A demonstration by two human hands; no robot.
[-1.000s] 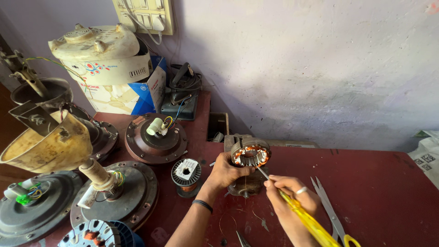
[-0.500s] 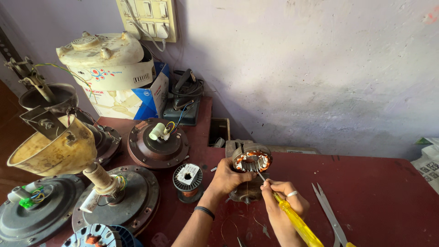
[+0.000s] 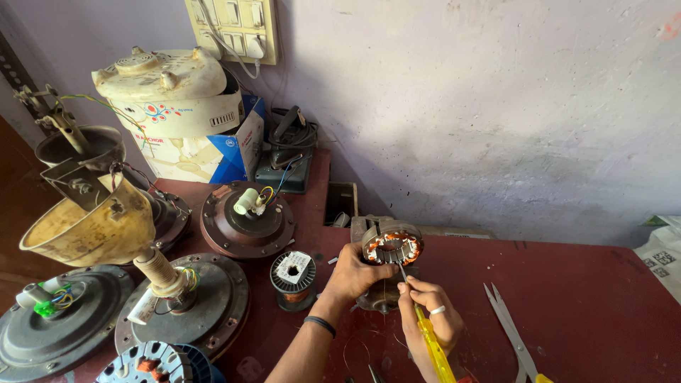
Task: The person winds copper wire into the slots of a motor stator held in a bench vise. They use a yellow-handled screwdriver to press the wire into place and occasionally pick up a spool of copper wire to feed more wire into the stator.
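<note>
1. Nearest, at the bottom edge, the right hand (image 3: 429, 323) with a pale ring is closed around a yellow-handled screwdriver (image 3: 431, 346); the handle's end is cut off by the frame, and its thin metal shaft runs up to the copper windings.
2. Just beside it, the left hand (image 3: 352, 273), a dark band on its wrist, is clasped on the side of a small round motor stator with orange copper windings (image 3: 392, 247), held tilted above the dark red table (image 3: 589, 312). Whatever sits under the stator is mostly hidden by both hands.
3. To the right lie metal scissors with yellow grips (image 3: 512, 333), apart from the hands, their grips cut off at the bottom edge.
4. Left of the left hand stands a small spool of copper wire (image 3: 293, 278).
5. Further left sit several round ceiling-fan motor housings (image 3: 191, 305), one topped by a yellowed cup-shaped cover (image 3: 92, 223); a blue wound part at the bottom edge is only partly seen.
6. Behind these rests a brown round motor cover with coloured wires (image 3: 247, 220).
7. Farther back, a cream plastic appliance base (image 3: 167, 92) sits on a white and blue cardboard box (image 3: 206, 156), beside a dark tangle of cables too murky to sort out.
8. Farthest, a cream switch panel (image 3: 234, 28) hangs on the pale wall, its top cropped.
</note>
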